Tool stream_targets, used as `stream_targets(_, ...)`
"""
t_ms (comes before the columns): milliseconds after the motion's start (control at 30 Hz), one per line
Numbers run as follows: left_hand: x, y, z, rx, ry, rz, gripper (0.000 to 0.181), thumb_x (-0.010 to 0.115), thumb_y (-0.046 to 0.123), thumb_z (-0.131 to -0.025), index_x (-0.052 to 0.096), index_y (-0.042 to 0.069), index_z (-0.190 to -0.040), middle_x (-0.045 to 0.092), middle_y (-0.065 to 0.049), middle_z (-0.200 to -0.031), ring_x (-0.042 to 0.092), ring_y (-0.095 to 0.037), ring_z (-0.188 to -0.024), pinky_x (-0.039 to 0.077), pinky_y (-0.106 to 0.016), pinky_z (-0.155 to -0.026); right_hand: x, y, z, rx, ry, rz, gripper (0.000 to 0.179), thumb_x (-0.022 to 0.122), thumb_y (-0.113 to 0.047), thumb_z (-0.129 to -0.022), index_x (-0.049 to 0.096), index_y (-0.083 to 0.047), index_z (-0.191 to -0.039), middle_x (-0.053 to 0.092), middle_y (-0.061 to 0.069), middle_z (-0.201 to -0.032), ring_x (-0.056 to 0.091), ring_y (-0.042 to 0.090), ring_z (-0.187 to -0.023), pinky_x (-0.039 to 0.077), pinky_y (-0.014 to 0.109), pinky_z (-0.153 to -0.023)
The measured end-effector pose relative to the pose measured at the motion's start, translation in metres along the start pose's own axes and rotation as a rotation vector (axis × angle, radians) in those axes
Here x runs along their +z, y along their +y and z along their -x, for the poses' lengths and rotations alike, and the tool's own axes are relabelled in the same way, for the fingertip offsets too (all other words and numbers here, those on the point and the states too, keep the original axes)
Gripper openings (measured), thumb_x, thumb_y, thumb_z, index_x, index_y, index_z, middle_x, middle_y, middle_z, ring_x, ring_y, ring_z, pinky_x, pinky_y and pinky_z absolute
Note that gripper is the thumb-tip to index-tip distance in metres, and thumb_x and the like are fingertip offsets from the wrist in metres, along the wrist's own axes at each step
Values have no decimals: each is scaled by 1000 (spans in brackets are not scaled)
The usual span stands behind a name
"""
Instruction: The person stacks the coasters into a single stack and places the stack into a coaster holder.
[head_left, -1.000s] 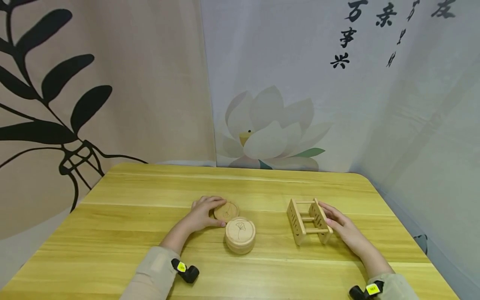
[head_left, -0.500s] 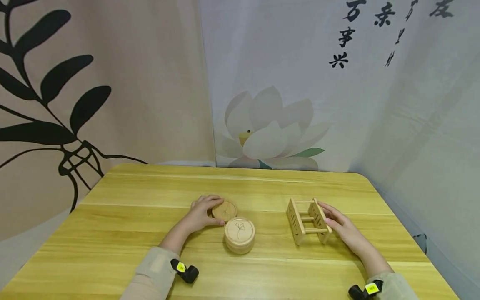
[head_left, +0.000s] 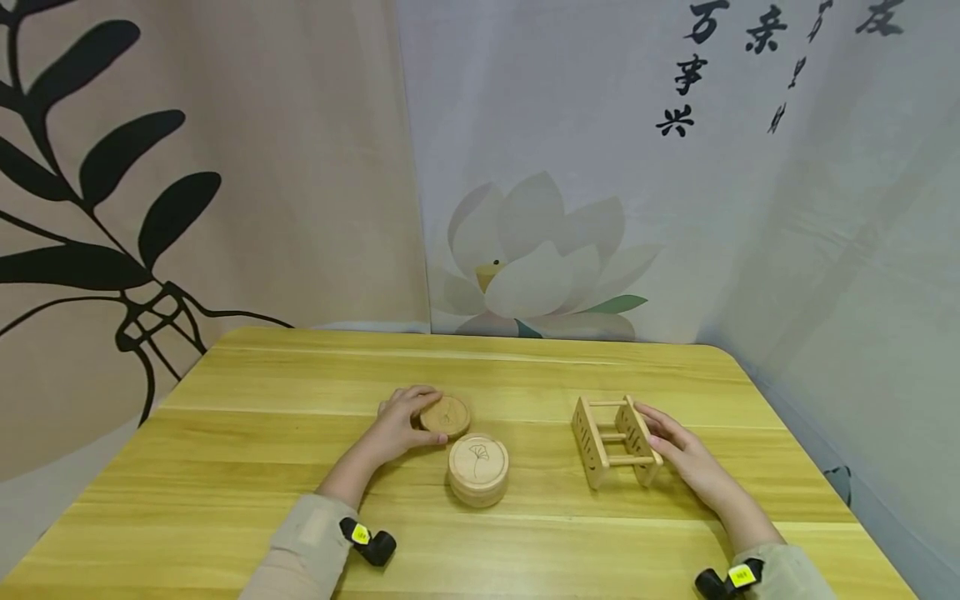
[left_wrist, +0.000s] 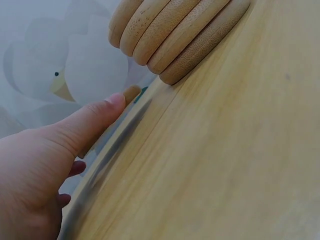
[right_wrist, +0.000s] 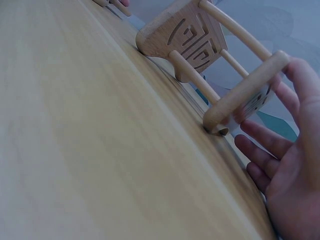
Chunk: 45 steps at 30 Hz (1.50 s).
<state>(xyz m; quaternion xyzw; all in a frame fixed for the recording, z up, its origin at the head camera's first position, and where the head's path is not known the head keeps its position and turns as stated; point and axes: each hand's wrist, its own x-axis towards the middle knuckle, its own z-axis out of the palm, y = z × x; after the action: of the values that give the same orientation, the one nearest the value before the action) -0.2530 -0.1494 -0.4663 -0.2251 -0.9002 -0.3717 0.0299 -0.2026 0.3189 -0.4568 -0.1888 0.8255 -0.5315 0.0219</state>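
Observation:
My left hand (head_left: 397,427) pinches a single round wooden coaster (head_left: 447,416) by its edge, thumb on the near side and fingers on the far side. In the left wrist view this coaster (left_wrist: 131,94) shows edge-on, raised over the table. Just in front of it stands a stack of several round wooden coasters (head_left: 478,467), the top one engraved with a ginkgo leaf. To the right is a wooden coaster rack (head_left: 613,442) with two cut-out side panels joined by rods. My right hand (head_left: 686,450) holds its right panel; in the right wrist view the lower fingers (right_wrist: 260,145) hang loosely beside it.
A yellow wood-grain table (head_left: 525,550) carries everything. Behind it hangs a pale curtain (head_left: 555,125) printed with a lotus and dark characters. Another with dark leaves (head_left: 315,167) is at the left. Black wrist cameras (head_left: 369,542) sit on both sleeves.
My left hand has drawn the coaster a little leftward and away from the stack, and its face now shows more fully. My right hand and the rack have stayed put.

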Motion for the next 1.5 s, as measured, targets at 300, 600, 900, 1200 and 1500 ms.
stream_targets(300,-2,5,0,-9,66,23,76,83,34,-73,52,2,-136,47,-14,-139,36,-35,-127,22,-54,-98,0,1,-1,0,2,-14,48,43,-13,-103,32,-6,-149,41,29,-139,46,-2,-114,39,19,-90)
stream_targets(600,-2,13,-3,-37,129,49,78,84,33,-72,52,0,-135,47,-16,-138,36,-36,-128,20,-55,-99,1,2,-1,1,7,-20,48,43,-12,-103,32,-5,-149,41,29,-139,47,-2,-114,39,19,-90)
stream_targets(900,-3,24,-2,-40,177,88,77,85,28,-72,52,-1,-135,47,-17,-138,36,-37,-127,18,-56,-100,1,1,0,-11,-1,-10,48,43,-12,-103,31,-6,-149,42,28,-138,47,-1,-114,40,20,-90)
stream_targets(1200,-3,38,1,-42,207,148,76,86,23,-71,52,-1,-135,46,-19,-139,33,-36,-128,15,-55,-102,0,2,0,-19,-5,-4,47,42,-12,-104,32,-8,-150,42,29,-137,48,1,-114,41,20,-90)
stream_targets(1500,0,47,3,-45,225,192,76,87,22,-70,53,0,-134,47,-15,-138,33,-34,-129,16,-55,-102,1,3,-1,-17,6,-9,46,43,-12,-103,34,-8,-149,45,28,-135,51,4,-113,42,20,-89)
